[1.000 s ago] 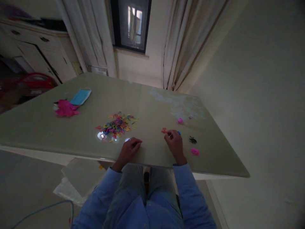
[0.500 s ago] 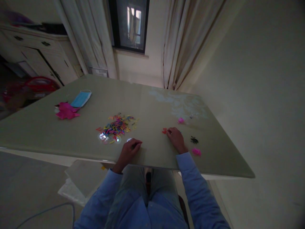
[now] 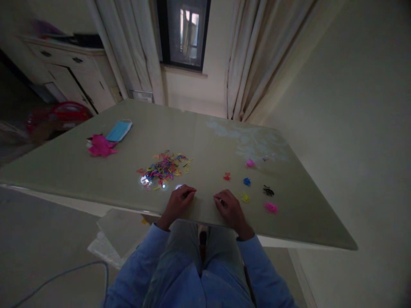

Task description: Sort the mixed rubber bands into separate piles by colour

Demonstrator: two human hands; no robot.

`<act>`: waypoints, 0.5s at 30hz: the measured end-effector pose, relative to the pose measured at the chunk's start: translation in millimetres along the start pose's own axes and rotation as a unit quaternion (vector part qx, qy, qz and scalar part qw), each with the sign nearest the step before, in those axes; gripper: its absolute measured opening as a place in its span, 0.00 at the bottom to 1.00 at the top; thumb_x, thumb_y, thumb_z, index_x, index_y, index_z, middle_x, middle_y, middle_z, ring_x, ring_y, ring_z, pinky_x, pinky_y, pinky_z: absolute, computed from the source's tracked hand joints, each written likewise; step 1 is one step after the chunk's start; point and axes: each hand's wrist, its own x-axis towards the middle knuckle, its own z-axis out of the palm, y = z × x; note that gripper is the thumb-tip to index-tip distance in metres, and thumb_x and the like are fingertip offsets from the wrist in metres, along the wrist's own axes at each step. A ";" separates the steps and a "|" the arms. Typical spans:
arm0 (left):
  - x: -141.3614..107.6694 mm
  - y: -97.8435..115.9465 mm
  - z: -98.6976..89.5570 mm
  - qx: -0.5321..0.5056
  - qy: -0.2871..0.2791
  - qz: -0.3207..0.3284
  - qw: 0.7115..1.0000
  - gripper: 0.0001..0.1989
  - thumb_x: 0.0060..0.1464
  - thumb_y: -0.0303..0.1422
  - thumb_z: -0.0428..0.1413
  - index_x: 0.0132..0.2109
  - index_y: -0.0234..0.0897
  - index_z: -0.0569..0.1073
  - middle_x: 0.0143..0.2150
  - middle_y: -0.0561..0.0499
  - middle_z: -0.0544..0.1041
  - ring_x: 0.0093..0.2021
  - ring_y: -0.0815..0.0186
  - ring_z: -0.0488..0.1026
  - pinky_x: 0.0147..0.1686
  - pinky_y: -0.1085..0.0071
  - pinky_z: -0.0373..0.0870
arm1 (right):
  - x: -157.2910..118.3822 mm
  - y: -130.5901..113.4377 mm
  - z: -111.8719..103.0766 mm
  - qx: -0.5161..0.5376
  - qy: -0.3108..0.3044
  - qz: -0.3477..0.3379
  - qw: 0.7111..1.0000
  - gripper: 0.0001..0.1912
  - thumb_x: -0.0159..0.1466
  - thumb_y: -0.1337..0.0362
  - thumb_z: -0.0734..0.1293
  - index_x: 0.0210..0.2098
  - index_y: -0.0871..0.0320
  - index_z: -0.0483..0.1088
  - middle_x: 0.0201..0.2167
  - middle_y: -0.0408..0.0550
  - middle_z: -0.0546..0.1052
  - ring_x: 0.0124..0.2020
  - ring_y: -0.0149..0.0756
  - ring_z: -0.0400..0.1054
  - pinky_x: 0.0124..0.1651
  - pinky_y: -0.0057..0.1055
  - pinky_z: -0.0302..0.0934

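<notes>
A mixed heap of small, thin coloured pieces [image 3: 165,166], which look like rubber bands, lies on the table left of centre. Just in front of it, my left hand [image 3: 179,202] is closed in a pinch; whatever its fingertips hold is too small to name. My right hand [image 3: 229,207] is pinched too, apart from the left and facing it, its fingertips' contents hidden. Beyond and beside the right hand lie small single-colour piles: red [image 3: 227,176], blue [image 3: 247,182], yellow [image 3: 245,197], black [image 3: 268,191] and pink [image 3: 271,208].
Farther back is another pink clump [image 3: 250,163], with a small clear scrap [image 3: 265,158] beside it. A blue face mask [image 3: 119,131] and a crumpled pink wrapper [image 3: 101,146] lie at the left. The table's front edge [image 3: 147,211] runs close to my body.
My right hand has left the red pile and come back towards me and my left hand, uncovering the blue and yellow piles. The left hand stays pinched near the heap; the view has shifted slightly.
</notes>
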 end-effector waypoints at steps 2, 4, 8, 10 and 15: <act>0.5 1.7 -0.3 -0.005 0.008 -0.003 1.000 0.09 0.56 0.35 0.54 0.37 0.38 0.78 0.34 0.48 0.79 0.35 0.65 0.74 0.37 0.70 0.69 | -7.5 -2.9 8.8 0.025 -0.035 -0.017 0.999 0.11 0.68 0.61 0.60 0.39 0.54 0.74 0.36 0.50 0.74 0.38 0.38 0.69 0.41 0.33 0.64; 1.0 3.1 -1.4 -0.008 0.021 -0.006 1.000 0.10 0.56 0.35 0.53 0.38 0.38 0.78 0.35 0.49 0.79 0.36 0.65 0.74 0.37 0.70 0.70 | -9.4 -1.4 11.8 0.041 -0.036 -0.013 0.998 0.11 0.68 0.60 0.61 0.38 0.53 0.75 0.35 0.50 0.74 0.37 0.38 0.70 0.41 0.34 0.65; 0.5 2.2 -14.1 0.039 0.067 -0.004 0.997 0.09 0.55 0.34 0.53 0.37 0.38 0.77 0.34 0.49 0.77 0.32 0.67 0.72 0.33 0.71 0.68 | -4.8 5.4 8.1 0.086 -0.003 0.017 0.996 0.10 0.67 0.60 0.63 0.34 0.54 0.74 0.32 0.48 0.75 0.35 0.38 0.70 0.40 0.34 0.64; -1.0 -1.5 -28.8 0.085 0.096 -0.009 0.992 0.09 0.54 0.34 0.54 0.38 0.38 0.77 0.32 0.50 0.76 0.28 0.69 0.69 0.31 0.72 0.67 | -3.3 7.3 6.5 0.095 -0.002 0.023 0.995 0.09 0.66 0.60 0.64 0.33 0.54 0.74 0.31 0.48 0.75 0.34 0.38 0.70 0.38 0.33 0.64; -8.1 -19.2 -76.8 0.164 0.159 -0.042 0.973 0.11 0.53 0.35 0.55 0.41 0.38 0.77 0.32 0.52 0.75 0.24 0.71 0.65 0.28 0.73 0.65 | -4.1 8.4 8.3 0.095 -0.004 0.010 0.995 0.10 0.66 0.59 0.63 0.32 0.53 0.73 0.30 0.48 0.75 0.33 0.39 0.70 0.37 0.34 0.63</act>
